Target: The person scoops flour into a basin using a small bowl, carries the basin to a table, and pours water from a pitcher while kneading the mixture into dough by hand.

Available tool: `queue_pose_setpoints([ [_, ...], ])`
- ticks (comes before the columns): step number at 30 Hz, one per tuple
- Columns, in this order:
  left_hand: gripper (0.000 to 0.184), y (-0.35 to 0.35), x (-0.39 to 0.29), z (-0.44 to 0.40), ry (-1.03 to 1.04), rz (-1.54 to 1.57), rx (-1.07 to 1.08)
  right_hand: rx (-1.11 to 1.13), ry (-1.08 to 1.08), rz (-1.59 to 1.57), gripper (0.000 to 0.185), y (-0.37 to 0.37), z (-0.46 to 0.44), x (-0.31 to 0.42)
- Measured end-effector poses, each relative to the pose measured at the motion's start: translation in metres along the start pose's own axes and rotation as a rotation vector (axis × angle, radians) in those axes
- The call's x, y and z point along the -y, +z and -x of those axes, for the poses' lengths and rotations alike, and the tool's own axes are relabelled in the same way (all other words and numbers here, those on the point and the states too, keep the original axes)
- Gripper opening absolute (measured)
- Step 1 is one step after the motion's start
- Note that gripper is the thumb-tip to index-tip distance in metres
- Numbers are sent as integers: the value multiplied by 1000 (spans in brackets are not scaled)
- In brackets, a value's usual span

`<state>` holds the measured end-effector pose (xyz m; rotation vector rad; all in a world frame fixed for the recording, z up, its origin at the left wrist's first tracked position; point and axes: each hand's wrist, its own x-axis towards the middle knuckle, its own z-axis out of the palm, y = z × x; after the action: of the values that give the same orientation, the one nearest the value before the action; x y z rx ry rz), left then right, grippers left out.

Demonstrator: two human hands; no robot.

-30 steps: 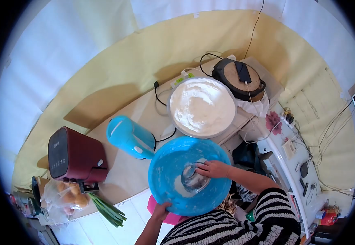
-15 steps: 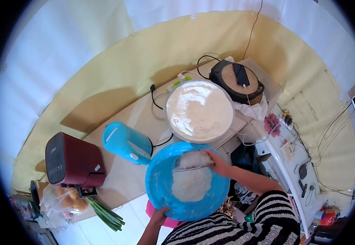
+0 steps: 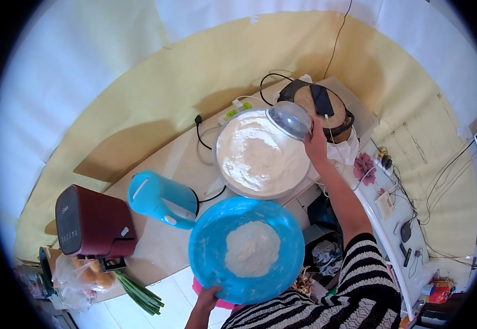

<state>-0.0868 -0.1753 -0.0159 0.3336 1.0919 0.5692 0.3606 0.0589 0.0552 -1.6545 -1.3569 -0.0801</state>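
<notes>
My left hand [image 3: 208, 299] grips the near left rim of a blue basin [image 3: 208, 225]. Inside that basin lies a mound of white flour [image 3: 253, 249]. My right hand [image 3: 316, 143] is closed on a shiny metal bowl [image 3: 289, 119], tipped over the far right part of a large round container [image 3: 225, 183]. White flour [image 3: 263, 153] fills the container broadly. The metal bowl's inside is turned away from me, so its contents are hidden.
A blue kettle [image 3: 161, 197] and a dark red air fryer [image 3: 96, 222] stand at left. Green onions [image 3: 138, 293] lie near a plastic bag [image 3: 76, 279]. At back right, a phone [image 3: 321, 100] rests on a round appliance [image 3: 304, 101]. Cords trail behind the container.
My right hand has moved up and away with the metal bowl, from above the blue basin to the large flour container. My left hand stays on the basin's rim.
</notes>
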Motion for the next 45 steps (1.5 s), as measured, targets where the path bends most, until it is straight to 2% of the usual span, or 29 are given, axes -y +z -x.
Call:
queue_pose_setpoints([
  [3,61,-7,3,-2,-16,13,13,13,28,-22,48,10,-9,2],
  [6,62,-13,9,-6,5,11,-8,-20,-90,36,49,31,-14,-4],
  [17,66,-7,1,0,-37,-4,-53,147,-215,185,41,88,-46,4],
  [21,66,-9,3,-2,-42,-3,-73,283,-194,306,30,104,-42,5],
  [27,65,-7,-1,-2,-42,4,-26,433,-276,354,32,136,-17,-3],
  [29,65,-9,0,-4,-46,23,-28,463,-263,354,32,134,-8,0],
  [34,65,-14,2,-5,-18,25,-17,569,-79,315,26,133,-5,4],
  [38,66,-7,-3,-5,-21,4,-26,618,-36,339,19,138,-11,-5],
  [40,65,-5,-4,-2,-26,11,-43,683,83,347,16,141,-13,-8],
  [44,60,-14,2,-5,-75,-13,-99,687,86,366,20,142,-13,-9],
  [45,62,-13,-1,-6,-96,-38,-74,743,255,300,24,131,-20,7],
])
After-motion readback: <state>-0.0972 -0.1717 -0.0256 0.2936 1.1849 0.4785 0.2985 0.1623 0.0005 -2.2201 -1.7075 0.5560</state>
